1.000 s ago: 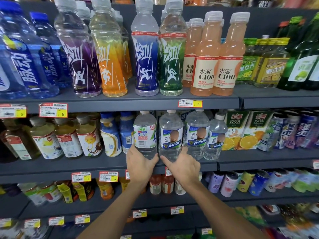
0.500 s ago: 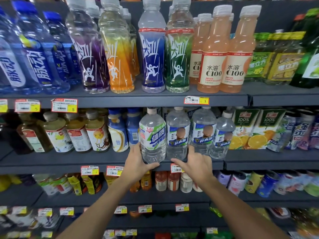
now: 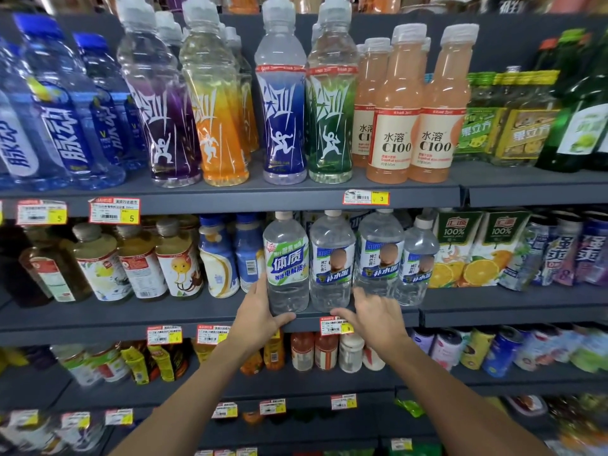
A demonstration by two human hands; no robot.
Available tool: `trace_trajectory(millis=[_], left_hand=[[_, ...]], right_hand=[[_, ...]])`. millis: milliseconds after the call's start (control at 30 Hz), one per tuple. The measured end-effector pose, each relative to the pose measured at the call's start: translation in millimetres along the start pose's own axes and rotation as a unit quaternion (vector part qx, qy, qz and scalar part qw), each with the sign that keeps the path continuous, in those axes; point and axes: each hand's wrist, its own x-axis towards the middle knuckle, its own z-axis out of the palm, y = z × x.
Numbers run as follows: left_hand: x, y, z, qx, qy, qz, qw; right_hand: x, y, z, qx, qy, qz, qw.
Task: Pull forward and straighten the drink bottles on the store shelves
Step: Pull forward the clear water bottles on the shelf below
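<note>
1. Head view, the room: you face a dark grey store shelf unit (image 3: 131,319) with several tiers, each front edge carrying red-and-yellow price tags (image 3: 113,210). The top tier holds tall sports drink bottles (image 3: 283,120) and peach-coloured C100 bottles (image 3: 434,126). The far edges of the picture are blurred.
2. Head view, the middle tier: four clear water bottles stand in a row near the front edge, with orange juice cartons (image 3: 477,248) to their right and squat tea bottles (image 3: 138,264) to their left.
3. The green-labelled bottle (image 3: 286,264) is the leftmost of the four, just beside a blue-labelled bottle (image 3: 332,261). It stands upright, its long axis vertical and its cap up, and its label faces out towards you.
4. Your left hand (image 3: 260,319) grips that green-labelled bottle low down: the fingers go round its left side and the thumb crosses its base at the front.
5. Your right hand (image 3: 375,319) is spread and holds nothing. Its fingers reach to the foot of the third bottle (image 3: 380,255), and its thumb points left along the shelf edge; whether the fingers touch the bottle, you cannot tell.
</note>
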Motion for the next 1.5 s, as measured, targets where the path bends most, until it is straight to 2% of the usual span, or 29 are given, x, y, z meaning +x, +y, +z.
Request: trace_trajectory(millis=[200, 467, 800, 1500], left_hand=[[10.1, -5.2, -2.7, 0.010, -0.015, 0.029, 0.999], [16.9, -10.0, -5.6, 0.019, -0.038, 0.048, 0.998], [23.4, -15.0, -9.6, 0.019, -0.068, 0.066, 0.995], [26.9, -24.4, -8.1, 0.029, -0.058, 0.101, 0.993]], right_hand=[[4.0, 5.8, 1.2, 0.007, -0.026, -0.024, 0.999], [4.9, -1.2, 8.7, 0.023, -0.062, 0.002, 0.998], [11.0, 1.6, 1.8, 0.030, -0.096, -0.018, 0.995], [14.5, -1.4, 7.1, 0.032, -0.064, -0.025, 0.997]])
